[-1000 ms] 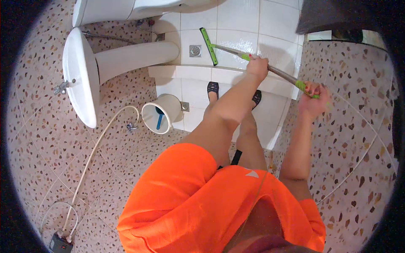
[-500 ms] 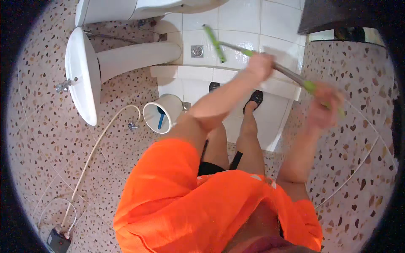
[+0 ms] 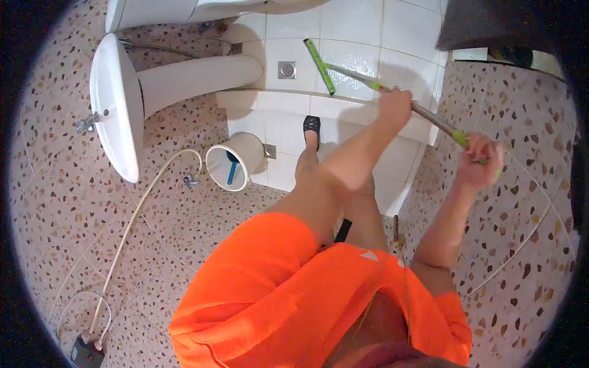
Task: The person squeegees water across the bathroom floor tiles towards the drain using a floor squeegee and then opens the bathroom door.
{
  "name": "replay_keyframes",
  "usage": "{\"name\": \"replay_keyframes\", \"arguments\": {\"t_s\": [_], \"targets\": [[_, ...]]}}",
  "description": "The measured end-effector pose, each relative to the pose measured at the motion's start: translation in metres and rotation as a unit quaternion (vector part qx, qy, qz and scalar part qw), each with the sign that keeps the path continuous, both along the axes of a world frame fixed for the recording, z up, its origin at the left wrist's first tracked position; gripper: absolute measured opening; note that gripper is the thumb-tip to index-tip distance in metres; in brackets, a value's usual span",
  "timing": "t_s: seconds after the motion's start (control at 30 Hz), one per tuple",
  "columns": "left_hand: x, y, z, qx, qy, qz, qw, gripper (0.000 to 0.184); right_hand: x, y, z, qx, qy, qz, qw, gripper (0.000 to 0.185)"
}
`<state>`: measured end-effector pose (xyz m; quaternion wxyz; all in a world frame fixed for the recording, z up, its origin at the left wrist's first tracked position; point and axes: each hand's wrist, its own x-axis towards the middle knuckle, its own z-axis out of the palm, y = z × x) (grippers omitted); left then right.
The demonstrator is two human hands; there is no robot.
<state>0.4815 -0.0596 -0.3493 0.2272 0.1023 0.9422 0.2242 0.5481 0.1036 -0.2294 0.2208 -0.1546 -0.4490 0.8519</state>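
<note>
I find the left hand closed around the squeegee mid-handle, the right hand closed around its end. The blade appears to rest on tiles, beyond and left of both grips, near the drain. I judge a wiping stroke in hand; the next move calls for firm grips, blade flat.

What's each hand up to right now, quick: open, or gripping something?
Left hand: closed, holding the squeegee handle partway along.
Right hand: closed, holding the same squeegee handle near its end.
</note>
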Motion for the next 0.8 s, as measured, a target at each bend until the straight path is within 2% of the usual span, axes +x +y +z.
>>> {"name": "replay_keyframes", "arguments": {"t_s": [0.1, 0.17, 0.23, 0.33, 0.43, 0.57, 0.67, 0.73, 0.77, 0.8], "targets": [[-0.005, -0.041, -0.023, -0.037, 0.021, -0.011, 0.999, 0.011, -0.012, -0.042, -0.01, -0.02, -0.002, 0.019, 1.0, 0.021], [-0.013, -0.06, -0.02, -0.048, 0.001, -0.009, 0.999, 0.011, -0.02, -0.062, -0.015, -0.012, -0.011, 0.02, 1.0, 0.021], [-0.021, -0.075, -0.017, -0.059, -0.008, 0.001, 0.998, 0.011, -0.029, -0.078, -0.018, -0.064, -0.015, 0.032, 0.997, 0.023], [-0.028, -0.089, -0.011, -0.05, -0.003, 0.001, 0.999, 0.012, -0.038, -0.091, -0.013, -0.043, 0.02, 0.052, 0.998, 0.023], [-0.032, -0.094, -0.015, -0.054, -0.02, 0.019, 0.998, 0.01, -0.045, -0.099, -0.003, -0.025, 0.004, 0.064, 0.998, 0.023], [-0.036, -0.107, -0.006, -0.036, -0.003, 0.031, 0.999, 0.01, -0.051, -0.11, -0.001, -0.044, 0.017, 0.065, 0.997, 0.022], [-0.047, -0.122, 0.018, -0.069, -0.011, 0.038, 0.997, 0.012, -0.059, -0.121, 0.008, -0.008, 0.057, 0.13, 0.99, 0.018], [-0.052, -0.137, 0.04, -0.016, 0.036, 0.128, 0.991, 0.013, -0.069, -0.133, 0.03, 0.167, 0.129, 0.226, 0.951, 0.013], [-0.06, -0.144, 0.043, -0.018, 0.032, 0.126, 0.991, 0.013, -0.076, -0.143, 0.04, 0.166, 0.125, 0.225, 0.952, 0.013], [-0.07, -0.152, 0.041, 0.017, 0.098, 0.165, 0.981, 0.014, -0.085, -0.155, 0.05, 0.205, 0.136, 0.223, 0.943, 0.012]]}}
